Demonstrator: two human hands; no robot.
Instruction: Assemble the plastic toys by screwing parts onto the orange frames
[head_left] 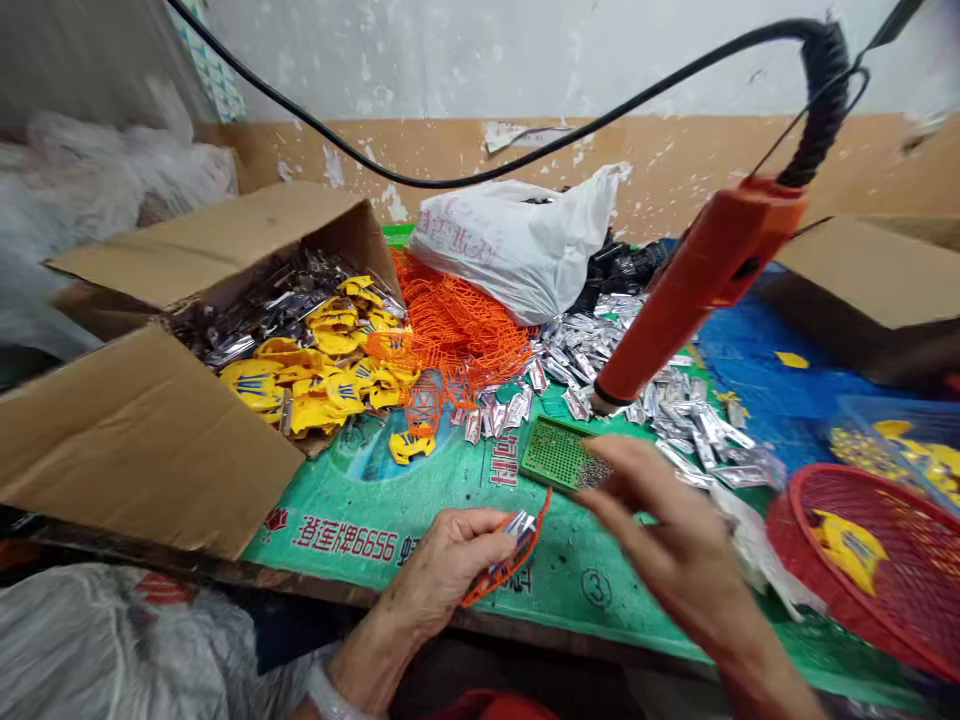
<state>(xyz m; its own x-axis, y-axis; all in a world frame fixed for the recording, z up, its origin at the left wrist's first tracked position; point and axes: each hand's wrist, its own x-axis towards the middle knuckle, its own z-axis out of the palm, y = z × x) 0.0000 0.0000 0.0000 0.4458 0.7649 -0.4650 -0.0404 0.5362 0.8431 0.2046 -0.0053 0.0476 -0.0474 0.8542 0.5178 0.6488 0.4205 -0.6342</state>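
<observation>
Currently gripping an orange plastic part [510,585] w/ the L hand [457,560], nr the front edge of the worktop [360,530]; pinched firmly btwn thumb and bent fingers, along w/ a shiny silver piece [519,525] lying against it. Reaching w/ the R hand [667,520] to the R end of a small green tray [547,450], w/ thumb and forefinger parted and a clear gap btwn tips. Can't tell, b/c of blur, whether touching the tiny grey bits [592,472] heaped at that end.

Can see a red power tool [682,300] hung tip-down on a black cable [450,183], just behind the tray. Also got loose silver strips [697,430] spread behind and to the R, plus a tangled orange pile [465,330] farther back, partly under a white plastic bag [517,250].

On the L, can see an open cardboard box [172,430] w/ yellow pieces [315,385] spilling out twd the worktop. On the R, nr the front edge, got a red basket [795,560] w/ a yellow piece [851,550] inside, next to a clear tub [862,412] holding more yellow bits.
</observation>
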